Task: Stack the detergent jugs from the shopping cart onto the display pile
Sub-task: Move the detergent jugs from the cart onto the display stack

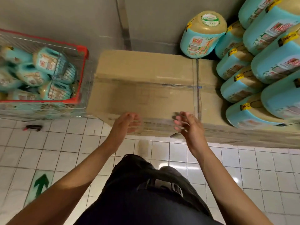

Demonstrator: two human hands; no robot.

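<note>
Currently the left hand (127, 123) and right hand (189, 125) hover empty, fingers loosely curled, well apart from the jugs (47, 62) in the cart (83, 70) and the display pile (267, 65).

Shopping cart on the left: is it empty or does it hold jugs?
Not empty: several turquoise detergent jugs lie jumbled inside the red-rimmed wire shopping cart.
</note>
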